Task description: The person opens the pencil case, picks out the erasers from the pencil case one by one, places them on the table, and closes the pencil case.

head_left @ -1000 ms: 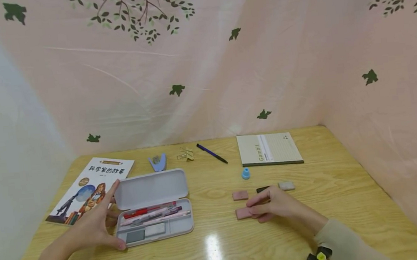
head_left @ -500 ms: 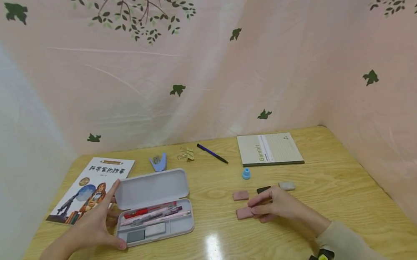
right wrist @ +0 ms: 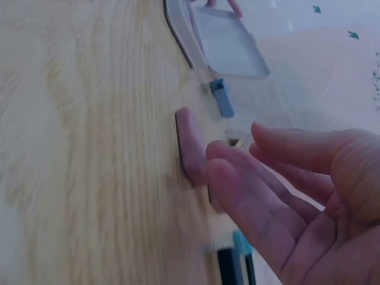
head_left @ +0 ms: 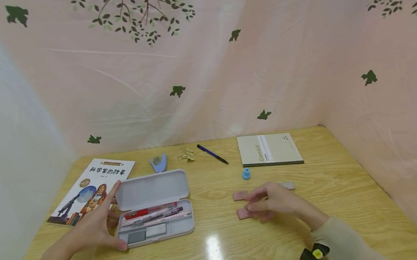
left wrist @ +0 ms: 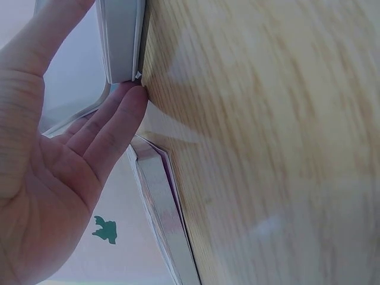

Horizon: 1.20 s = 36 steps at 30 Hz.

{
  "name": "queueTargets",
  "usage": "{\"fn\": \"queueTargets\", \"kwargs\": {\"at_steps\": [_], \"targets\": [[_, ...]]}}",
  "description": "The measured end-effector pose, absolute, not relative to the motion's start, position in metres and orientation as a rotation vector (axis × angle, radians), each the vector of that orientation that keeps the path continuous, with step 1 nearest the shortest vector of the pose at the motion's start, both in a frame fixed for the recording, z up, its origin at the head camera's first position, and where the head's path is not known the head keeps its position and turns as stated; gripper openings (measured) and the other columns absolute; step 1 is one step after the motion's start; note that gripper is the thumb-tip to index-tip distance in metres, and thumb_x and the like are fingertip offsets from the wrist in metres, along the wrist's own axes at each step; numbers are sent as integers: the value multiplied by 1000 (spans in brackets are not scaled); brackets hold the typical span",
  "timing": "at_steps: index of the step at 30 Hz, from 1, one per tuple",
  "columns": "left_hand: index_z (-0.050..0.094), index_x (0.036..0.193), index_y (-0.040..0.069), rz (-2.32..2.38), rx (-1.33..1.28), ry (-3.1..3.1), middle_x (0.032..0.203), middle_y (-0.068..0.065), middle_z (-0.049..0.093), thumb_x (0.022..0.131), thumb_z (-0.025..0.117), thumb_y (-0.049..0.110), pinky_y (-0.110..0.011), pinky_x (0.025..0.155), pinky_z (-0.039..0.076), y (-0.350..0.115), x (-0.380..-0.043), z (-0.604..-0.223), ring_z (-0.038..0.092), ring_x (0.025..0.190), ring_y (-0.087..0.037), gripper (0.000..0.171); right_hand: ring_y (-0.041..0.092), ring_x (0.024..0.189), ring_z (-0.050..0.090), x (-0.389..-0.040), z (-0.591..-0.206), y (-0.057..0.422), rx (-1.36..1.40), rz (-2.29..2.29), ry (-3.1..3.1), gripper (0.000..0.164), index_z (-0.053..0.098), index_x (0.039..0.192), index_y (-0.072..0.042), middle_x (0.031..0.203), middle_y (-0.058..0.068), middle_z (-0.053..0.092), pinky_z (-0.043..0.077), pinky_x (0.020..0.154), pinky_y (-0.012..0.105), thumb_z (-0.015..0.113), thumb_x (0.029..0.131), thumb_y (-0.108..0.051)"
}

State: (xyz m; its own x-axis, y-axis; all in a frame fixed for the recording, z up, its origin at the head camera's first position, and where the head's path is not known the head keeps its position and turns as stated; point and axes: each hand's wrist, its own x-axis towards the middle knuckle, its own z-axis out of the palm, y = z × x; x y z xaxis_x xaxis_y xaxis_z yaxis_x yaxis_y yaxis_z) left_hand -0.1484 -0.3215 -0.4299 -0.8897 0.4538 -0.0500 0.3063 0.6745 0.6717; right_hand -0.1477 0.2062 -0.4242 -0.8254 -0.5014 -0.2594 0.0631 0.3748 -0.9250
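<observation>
My left hand (head_left: 96,226) holds the left end of the open pencil case (head_left: 180,229), thumb at its front corner and fingers by the hinge and lid. Inside lie several pens (head_left: 145,212), a dark grey eraser (head_left: 136,236) and a white eraser (head_left: 155,230). Over the front pink eraser (head_left: 242,214) is my right hand (head_left: 277,201). In the right wrist view, that hand's thumb stands apart from its fingers with nothing between them, and the pink eraser (right wrist: 191,145) lies on the table beyond the fingertips. Just behind lies a second pink eraser (head_left: 239,195).
A grey eraser (head_left: 287,186) lies partly behind my right hand. Farther back are a small blue cone-shaped piece (head_left: 246,173), a notebook (head_left: 270,149), a pen (head_left: 212,154), a gold binder clip (head_left: 186,154) and a blue clip-like tool (head_left: 158,163). A book (head_left: 90,191) lies at left.
My right fingers have loosened from the front pink eraser they pinched, and the hand has shifted slightly, covering the black eraser behind. My left hand and the pencil case have stayed put.
</observation>
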Motion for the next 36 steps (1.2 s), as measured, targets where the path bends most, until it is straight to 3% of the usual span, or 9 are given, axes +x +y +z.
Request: {"fn": "queueTargets", "kwargs": {"at_steps": [5,7,12,20,25,32,36], "targets": [[-13,161,38,1033,621,2668,139,-35,38,57,100,40,-33,77,58,-321,-148,-430,70,97,-27,153,18,97,69,-152,-419,181,-627,-1385,2213,36,69,125,4,116,12,72,56,82,26,73,96,-16],[-13,161,38,1038,627,2664,139,-35,38,57,100,40,-33,77,58,-320,-149,-430,70,97,-27,153,20,92,70,-153,-416,166,-671,-1374,2204,35,68,124,5,106,7,74,55,77,25,72,96,-15],[-13,161,38,1031,637,2664,138,-34,40,57,99,42,-32,77,58,-318,-152,-432,71,95,-23,153,28,80,72,-155,-412,122,-705,-1383,2118,31,70,124,1,106,8,73,58,63,29,72,96,-12],[-14,160,40,1034,603,2650,139,-34,38,58,100,39,-32,78,58,-322,-151,-432,70,96,-23,153,36,82,72,-153,-416,46,-845,-1413,1940,30,69,125,2,122,14,69,60,65,48,70,96,-7],[-14,160,40,1065,602,2636,140,-36,37,58,100,36,-32,78,58,-322,-149,-432,70,98,-26,153,44,68,67,-154,-423,14,-926,-1355,1981,27,73,121,0,118,10,72,59,60,44,72,95,-8],[-14,160,40,1057,616,2646,139,-35,37,58,100,37,-33,78,58,-323,-150,-434,70,99,-27,154,21,61,69,-150,-426,-5,-949,-1264,2075,24,75,117,-3,108,1,75,57,55,26,74,94,-10],[-13,161,39,1054,628,2651,138,-34,38,57,100,38,-32,78,58,-324,-149,-434,70,98,-27,154,18,57,67,-147,-426,-10,-940,-1239,2113,23,76,115,-4,103,-3,75,55,52,24,75,93,-11]]}}
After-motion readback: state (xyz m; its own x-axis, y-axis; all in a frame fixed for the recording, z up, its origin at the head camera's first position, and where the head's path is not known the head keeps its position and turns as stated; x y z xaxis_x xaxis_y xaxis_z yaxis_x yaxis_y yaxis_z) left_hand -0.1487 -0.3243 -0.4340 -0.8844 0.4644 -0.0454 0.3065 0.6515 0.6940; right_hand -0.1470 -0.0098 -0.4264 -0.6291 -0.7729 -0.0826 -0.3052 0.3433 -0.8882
